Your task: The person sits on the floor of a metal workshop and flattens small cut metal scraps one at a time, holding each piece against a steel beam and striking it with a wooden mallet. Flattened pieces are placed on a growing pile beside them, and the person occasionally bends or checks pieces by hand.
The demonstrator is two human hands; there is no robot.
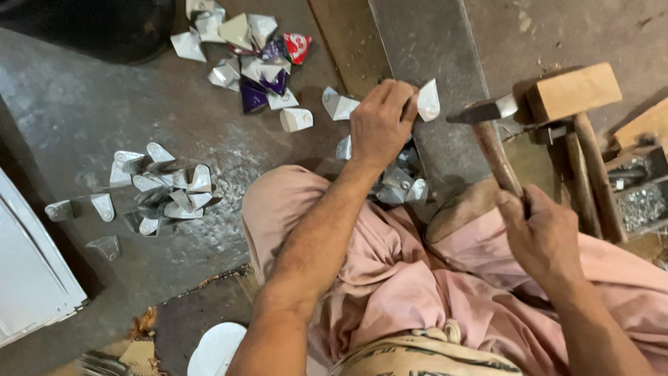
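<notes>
My left hand (379, 122) pinches a small white folded metal piece (428, 101) and holds it over a long grey steel bar (431, 63) on the floor. My right hand (539, 230) grips the wooden handle of a hammer (487, 111), whose steel head hovers just right of the held piece. I sit with my knees in pink cloth (390, 264) below both hands. A small heap of bent metal pieces (398, 182) lies by my knee, partly hidden by my left forearm.
A pile of folded metal pieces (163, 188) lies at left. A second pile with coloured tin scraps (250, 56) is at the top. A wooden mallet (577, 104) and a box of small metal bits (640, 202) sit at right. A white panel (28, 278) stands at the far left.
</notes>
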